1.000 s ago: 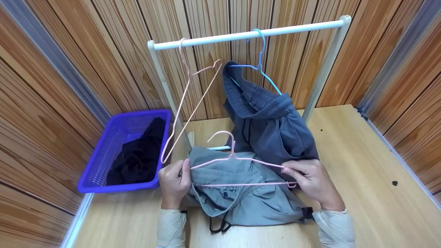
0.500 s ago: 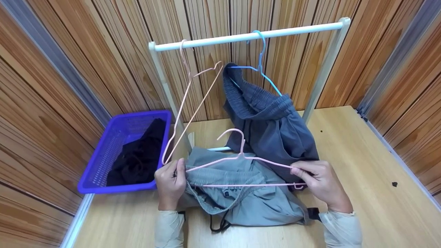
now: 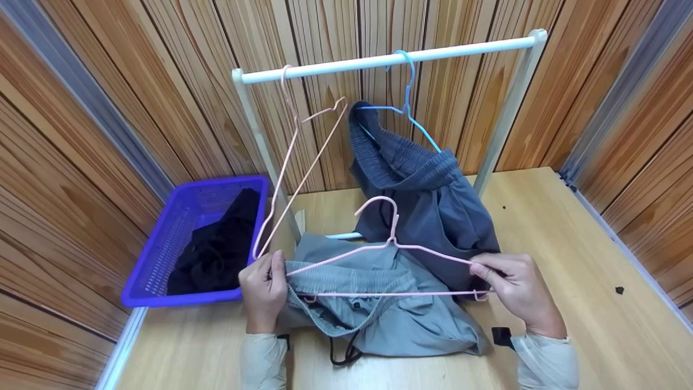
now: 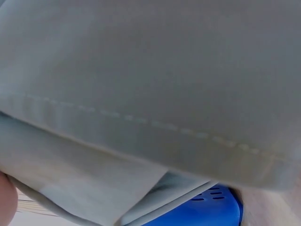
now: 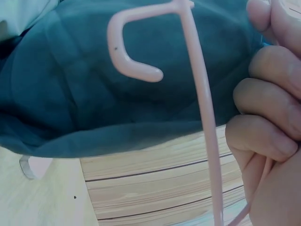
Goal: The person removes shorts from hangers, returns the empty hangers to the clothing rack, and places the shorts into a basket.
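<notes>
Grey-green shorts [image 3: 422, 330] lie on the table, their elastic waistband [image 3: 352, 276] gaping towards me and a black drawstring hanging from it. My left hand [image 3: 263, 292] grips the waistband's left side, thumb on top. A pink hanger [image 3: 352, 251] has its left part inside the waistband, while its hook stands up free. My right hand [image 3: 520, 292] pinches the hanger's right shoulder, outside the cloth. In the right wrist view, a small notch hook [image 5: 120, 47] on the hanger shows beside curled fingers [image 5: 263, 136]. Grey cloth [image 4: 150, 70] fills most of the left wrist view.
Behind stands a white rack [image 3: 346, 66]. From it hang an unused pink hanger [image 3: 289, 146] and dark blue shorts [image 3: 427, 206] on a blue hanger [image 3: 409, 92]. At left, a purple basket [image 3: 154, 249] holds black clothing [image 3: 216, 249]. Wood-patterned walls enclose the table.
My right hand and the pink hanger have shifted right, the hook rising a little. My left hand has moved slightly left with the waistband. The hanger's left notch hook now shows inside the waistband.
</notes>
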The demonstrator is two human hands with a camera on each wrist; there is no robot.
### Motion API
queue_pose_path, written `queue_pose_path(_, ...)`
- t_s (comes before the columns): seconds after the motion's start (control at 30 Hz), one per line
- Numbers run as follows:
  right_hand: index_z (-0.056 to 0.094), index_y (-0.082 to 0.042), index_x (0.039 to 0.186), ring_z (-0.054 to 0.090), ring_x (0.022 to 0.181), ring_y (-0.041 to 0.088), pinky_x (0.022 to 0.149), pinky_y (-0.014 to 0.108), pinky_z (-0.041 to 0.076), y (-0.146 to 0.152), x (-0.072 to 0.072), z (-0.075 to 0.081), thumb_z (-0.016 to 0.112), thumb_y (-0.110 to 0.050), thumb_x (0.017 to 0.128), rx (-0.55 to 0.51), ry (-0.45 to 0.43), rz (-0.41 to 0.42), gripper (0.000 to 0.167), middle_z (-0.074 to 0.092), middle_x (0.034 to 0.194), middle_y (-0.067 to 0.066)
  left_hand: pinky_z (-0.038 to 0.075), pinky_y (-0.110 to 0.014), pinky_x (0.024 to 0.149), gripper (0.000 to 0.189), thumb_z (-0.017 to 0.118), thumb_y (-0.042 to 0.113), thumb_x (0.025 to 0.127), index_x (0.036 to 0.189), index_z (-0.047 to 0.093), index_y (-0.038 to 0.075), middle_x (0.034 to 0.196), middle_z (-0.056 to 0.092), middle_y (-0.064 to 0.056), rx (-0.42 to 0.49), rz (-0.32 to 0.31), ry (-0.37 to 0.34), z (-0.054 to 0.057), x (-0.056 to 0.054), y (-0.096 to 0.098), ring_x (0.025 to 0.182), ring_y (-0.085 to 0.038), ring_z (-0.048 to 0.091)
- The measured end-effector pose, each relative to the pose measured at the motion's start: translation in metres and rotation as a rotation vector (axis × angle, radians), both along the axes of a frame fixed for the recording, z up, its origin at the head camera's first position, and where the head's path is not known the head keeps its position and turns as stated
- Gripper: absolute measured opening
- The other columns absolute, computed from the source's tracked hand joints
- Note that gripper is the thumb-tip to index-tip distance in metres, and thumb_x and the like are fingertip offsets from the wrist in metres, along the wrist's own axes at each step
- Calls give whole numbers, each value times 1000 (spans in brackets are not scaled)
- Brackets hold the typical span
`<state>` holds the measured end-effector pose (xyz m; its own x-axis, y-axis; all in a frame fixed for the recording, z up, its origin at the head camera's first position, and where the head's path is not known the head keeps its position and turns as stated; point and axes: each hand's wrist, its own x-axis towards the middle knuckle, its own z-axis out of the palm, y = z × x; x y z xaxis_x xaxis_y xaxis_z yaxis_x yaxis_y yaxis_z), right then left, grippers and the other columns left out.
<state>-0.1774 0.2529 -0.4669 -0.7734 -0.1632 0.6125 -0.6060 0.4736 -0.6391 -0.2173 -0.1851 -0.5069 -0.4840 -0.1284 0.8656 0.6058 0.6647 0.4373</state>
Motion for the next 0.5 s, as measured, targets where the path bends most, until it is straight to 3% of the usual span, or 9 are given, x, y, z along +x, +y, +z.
queue_pose_path(0.17, 83, -2, 94, 66, 71, -5, 75, 5, 54, 4, 3, 2, 74, 19, 83, 11, -52, -20, 25, 78, 81, -6, 26, -31, 48, 38, 63, -8, 92, 60, 48, 4, 53, 39, -7, 25, -2, -7, 1, 1, 0, 54, -7, 30)
queue_pose_path(0.5, 82, -1, 90, 62, 66, -3, 69, 7, 51, 14, 8, 5, 73, 20, 82, -4, -49, -46, 24, 75, 77, -8, 31, -31, 48, 30, 64, -9, 91, 64, 59, 2, 53, 50, -7, 79, 17, -18, -2, 1, -2, 49, -12, 40)
